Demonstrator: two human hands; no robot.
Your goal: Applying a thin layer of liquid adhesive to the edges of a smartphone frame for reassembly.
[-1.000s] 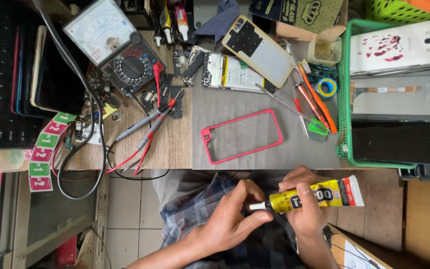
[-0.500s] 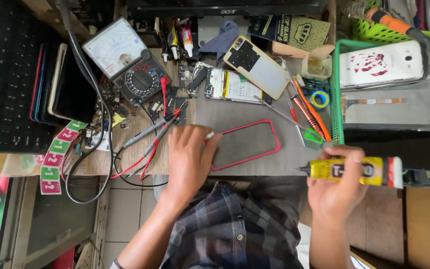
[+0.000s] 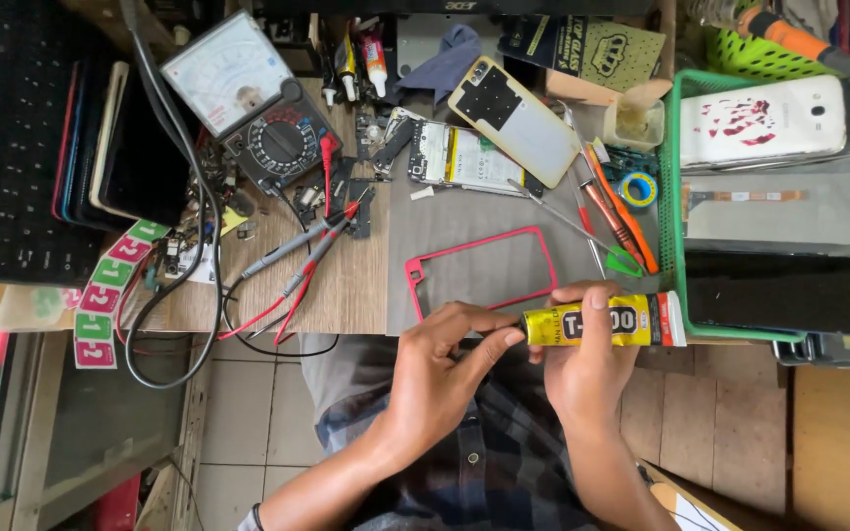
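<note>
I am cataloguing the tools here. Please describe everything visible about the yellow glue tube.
The yellow glue tube is a soft squeeze tube with black print and a red-and-white flat crimped end. It lies horizontally at the desk's near edge, nozzle end pointing left. The right hand grips its middle; the left hand pinches the nozzle end, hiding the tip.

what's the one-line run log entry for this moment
right hand: holds yellow glue tube | left hand: fingertips at tube nozzle end | red phone frame: flat on bench, beside hands

Cluttered wooden workbench [image 3: 346, 285], tiled floor [image 3: 238, 433], even daylight
</note>
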